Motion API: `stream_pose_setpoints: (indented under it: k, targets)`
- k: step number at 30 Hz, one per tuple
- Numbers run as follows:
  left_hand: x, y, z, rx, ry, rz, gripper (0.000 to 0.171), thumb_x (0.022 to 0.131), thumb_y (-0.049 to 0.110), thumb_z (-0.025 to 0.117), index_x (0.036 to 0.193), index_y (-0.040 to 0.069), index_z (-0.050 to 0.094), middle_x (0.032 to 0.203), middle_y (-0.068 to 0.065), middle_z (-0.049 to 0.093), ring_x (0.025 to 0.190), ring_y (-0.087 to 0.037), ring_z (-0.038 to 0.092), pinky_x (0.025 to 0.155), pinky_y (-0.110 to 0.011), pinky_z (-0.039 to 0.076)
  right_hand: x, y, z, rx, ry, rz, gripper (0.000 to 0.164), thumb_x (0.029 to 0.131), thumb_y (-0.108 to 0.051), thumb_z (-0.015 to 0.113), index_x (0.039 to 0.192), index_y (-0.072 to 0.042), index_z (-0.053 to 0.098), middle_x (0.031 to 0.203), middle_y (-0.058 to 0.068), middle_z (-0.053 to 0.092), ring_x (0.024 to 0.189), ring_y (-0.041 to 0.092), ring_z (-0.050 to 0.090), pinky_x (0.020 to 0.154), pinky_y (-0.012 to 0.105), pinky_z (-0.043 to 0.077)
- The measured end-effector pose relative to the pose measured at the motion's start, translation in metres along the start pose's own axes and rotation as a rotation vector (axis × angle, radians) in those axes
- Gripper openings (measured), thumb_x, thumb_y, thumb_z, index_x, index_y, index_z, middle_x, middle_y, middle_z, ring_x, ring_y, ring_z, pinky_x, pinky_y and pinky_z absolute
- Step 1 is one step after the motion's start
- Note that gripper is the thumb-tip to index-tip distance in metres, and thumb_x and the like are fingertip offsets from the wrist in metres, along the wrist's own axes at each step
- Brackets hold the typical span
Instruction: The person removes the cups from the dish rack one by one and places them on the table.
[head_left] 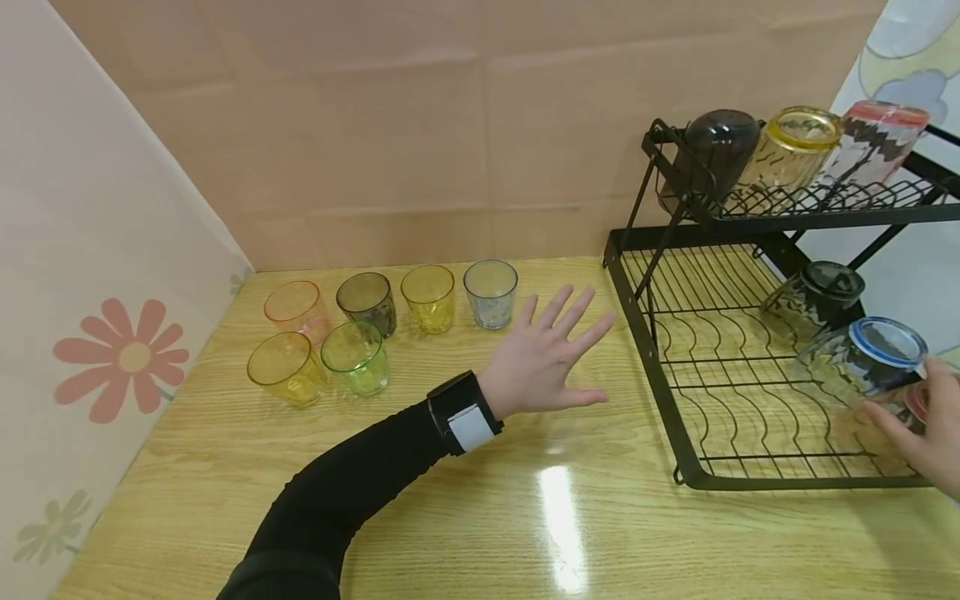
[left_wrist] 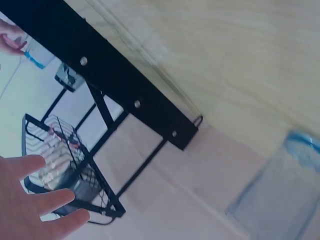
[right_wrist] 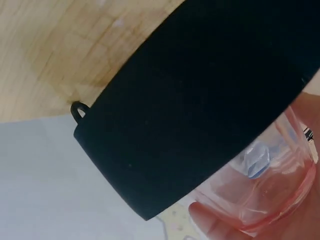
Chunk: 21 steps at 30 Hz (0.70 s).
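At the right edge of the head view my right hand (head_left: pixel 930 437) holds a pink-tinted glass (right_wrist: pixel 255 192) at the front right of the rack's lower tier. In the right wrist view its fingers curl round the pink rim, with the rack's dark frame (right_wrist: pixel 190 110) covering part of the glass. Beside that hand lie a blue-rimmed glass (head_left: pixel 862 362) and a dark glass (head_left: pixel 810 300), both tilted on the wires. My left hand (head_left: pixel 551 358) spreads its fingers over the table, holding nothing. Nearest to it stands a blue-tinted glass (head_left: pixel 491 296).
A black two-tier dish rack (head_left: pixel 660 392) stands at the right. Its upper tier bears black (head_left: pixel 716 158), yellow (head_left: pixel 787 158) and pink (head_left: pixel 873 146) glasses, upside down. Several pink, grey, yellow and green glasses (head_left: pixel 356 358) stand upright at the table's (head_left: pixel 450 517) back left.
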<state>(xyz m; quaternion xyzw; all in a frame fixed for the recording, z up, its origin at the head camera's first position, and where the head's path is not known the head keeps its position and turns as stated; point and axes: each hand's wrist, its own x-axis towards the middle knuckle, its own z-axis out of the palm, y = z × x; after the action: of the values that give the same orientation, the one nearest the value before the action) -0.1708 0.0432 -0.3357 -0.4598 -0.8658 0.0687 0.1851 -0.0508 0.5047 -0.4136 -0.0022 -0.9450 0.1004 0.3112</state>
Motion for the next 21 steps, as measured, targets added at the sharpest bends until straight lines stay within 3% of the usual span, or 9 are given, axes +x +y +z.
stream_pose_setpoints:
  k: [2, 7, 16, 19, 21]
  targets:
    - [0.002, 0.006, 0.001, -0.01, -0.028, 0.009, 0.095, 0.083, 0.083, 0.033, 0.157, 0.024, 0.018, 0.16, -0.015, 0.012, 0.145, -0.034, 0.014, 0.109, -0.058, 0.022, 0.005, -0.021, -0.011, 0.013, -0.002, 0.024, 0.097, 0.079, -0.083, 0.025, 0.095, 0.011, 0.042, 0.064, 0.012, 0.037, 0.055, 0.017, 0.031, 0.048, 0.022, 0.019]
    - [0.008, 0.018, 0.004, -0.014, -0.057, 0.028, 0.096, 0.083, 0.083, 0.031, 0.158, 0.025, 0.014, 0.161, -0.013, 0.012, 0.146, -0.033, 0.011, 0.11, -0.057, 0.021, 0.007, -0.055, -0.025, 0.055, -0.02, 0.124, 0.096, 0.077, -0.084, 0.022, 0.087, 0.011, 0.037, 0.067, 0.012, 0.033, 0.058, 0.012, 0.026, 0.052, 0.021, 0.016]
    - [0.017, 0.031, 0.007, -0.069, -0.028, 0.019, 0.097, 0.082, 0.084, 0.035, 0.157, 0.026, 0.016, 0.16, -0.012, 0.014, 0.145, -0.033, 0.012, 0.109, -0.056, 0.024, 0.008, -0.044, -0.022, 0.109, -0.006, 0.117, 0.09, 0.079, -0.081, 0.03, 0.082, 0.009, 0.039, 0.064, 0.014, 0.037, 0.059, -0.002, 0.024, 0.046, 0.018, 0.019]
    - [0.021, 0.035, 0.008, -0.104, -0.029, 0.003, 0.097, 0.081, 0.084, 0.034, 0.157, 0.027, 0.015, 0.16, -0.012, 0.016, 0.145, -0.033, 0.014, 0.109, -0.056, 0.026, 0.01, -0.043, -0.021, 0.131, -0.011, 0.111, 0.075, 0.089, -0.066, 0.043, 0.082, 0.009, 0.041, 0.063, 0.014, 0.037, 0.058, 0.002, 0.026, 0.048, 0.019, 0.019]
    - [0.023, 0.037, 0.008, -0.137, -0.03, -0.014, 0.098, 0.081, 0.084, 0.035, 0.157, 0.027, 0.014, 0.16, -0.011, 0.017, 0.145, -0.032, 0.016, 0.109, -0.055, 0.026, 0.012, -0.044, -0.018, 0.133, -0.012, 0.104, 0.065, 0.093, -0.057, 0.05, 0.083, 0.007, 0.042, 0.064, 0.011, 0.036, 0.06, 0.004, 0.027, 0.056, 0.02, 0.023]
